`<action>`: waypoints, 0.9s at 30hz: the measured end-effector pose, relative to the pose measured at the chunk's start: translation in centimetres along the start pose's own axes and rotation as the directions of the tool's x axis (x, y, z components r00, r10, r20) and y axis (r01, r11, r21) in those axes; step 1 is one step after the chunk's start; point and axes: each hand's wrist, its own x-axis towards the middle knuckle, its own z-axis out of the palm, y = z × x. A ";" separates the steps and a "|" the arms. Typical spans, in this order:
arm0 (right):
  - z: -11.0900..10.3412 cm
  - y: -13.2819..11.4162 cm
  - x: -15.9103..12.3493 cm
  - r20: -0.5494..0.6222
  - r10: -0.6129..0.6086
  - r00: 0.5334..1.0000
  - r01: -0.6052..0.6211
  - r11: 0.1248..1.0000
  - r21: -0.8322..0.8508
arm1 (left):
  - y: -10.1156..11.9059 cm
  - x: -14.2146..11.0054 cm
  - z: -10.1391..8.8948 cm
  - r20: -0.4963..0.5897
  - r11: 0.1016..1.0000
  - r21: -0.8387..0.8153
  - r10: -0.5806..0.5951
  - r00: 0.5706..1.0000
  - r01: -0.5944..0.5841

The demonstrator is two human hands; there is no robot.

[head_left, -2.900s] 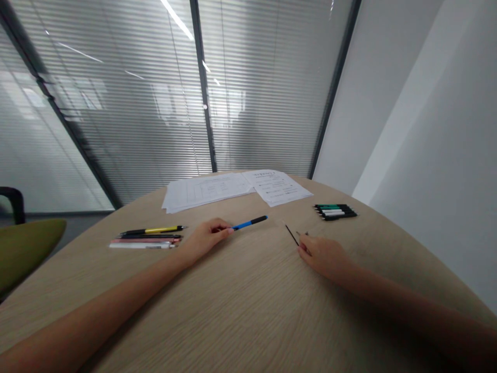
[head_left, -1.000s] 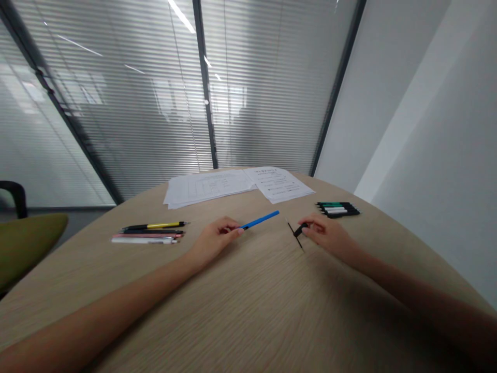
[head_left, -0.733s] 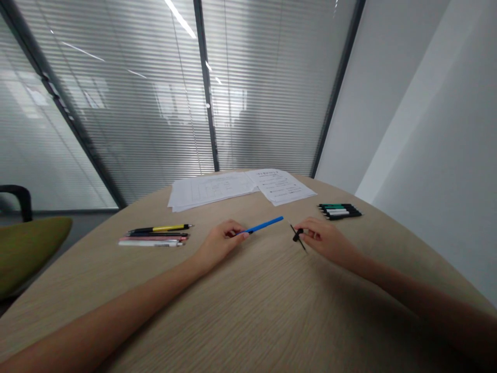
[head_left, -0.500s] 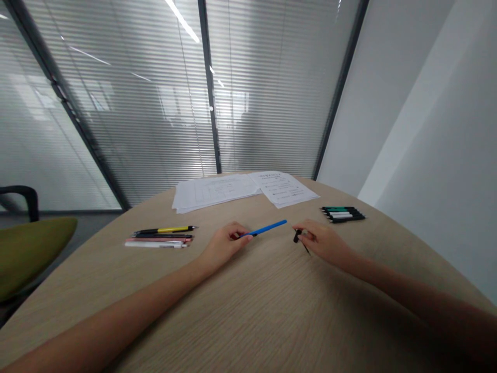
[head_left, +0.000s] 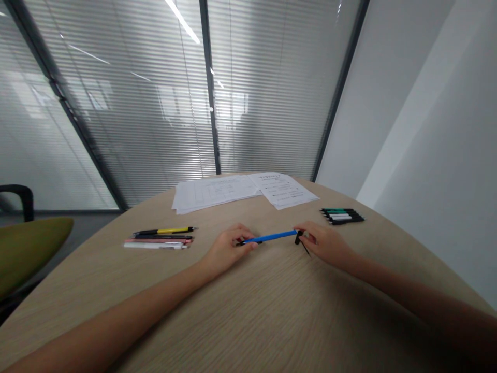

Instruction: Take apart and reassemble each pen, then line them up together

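My left hand [head_left: 228,247] pinches the near end of a blue pen barrel [head_left: 272,238], which lies almost level above the round wooden table [head_left: 248,311]. My right hand [head_left: 325,242] is closed on a small black pen part [head_left: 298,238] together with a thin black refill that sticks out toward me. The barrel's far end meets the black part at my right fingertips. Both forearms rest on the tabletop.
A row of pens [head_left: 159,237], yellow, black, pink and white, lies at the left. A second group of green, white and black pens [head_left: 342,215] lies at the right. Printed sheets [head_left: 240,188] sit at the far edge. An olive chair [head_left: 27,248] stands at left.
The black tip has come off the blue barrel and is now in my right hand. Both hands moved together until the barrel's end met the black part.
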 end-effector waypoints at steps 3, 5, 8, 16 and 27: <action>-0.6 -0.3 0.1 -0.030 -0.057 0.998 0.056 0.998 -0.025 | 0.0 -0.1 0.0 0.000 1.000 -0.006 0.029 1.000 -0.029; -1.1 -0.6 0.0 -0.067 -0.088 0.994 0.087 0.996 -0.020 | 0.0 -0.1 0.1 -0.004 0.997 -0.037 0.063 0.998 -0.063; -1.9 -1.6 -0.3 -0.085 -0.136 0.987 0.141 0.988 0.063 | 0.3 -0.3 0.1 -0.028 0.988 -0.085 0.127 0.991 -0.129; -2.6 -5.0 -2.1 -0.096 -0.038 0.995 0.061 0.967 0.248 | 1.0 -0.7 0.1 -0.002 0.957 0.025 0.290 0.957 -0.289; -2.5 -8.1 -2.6 -0.292 -0.283 0.914 0.340 0.925 0.169 | 1.5 -1.4 0.7 0.201 0.750 0.441 0.453 0.868 -0.493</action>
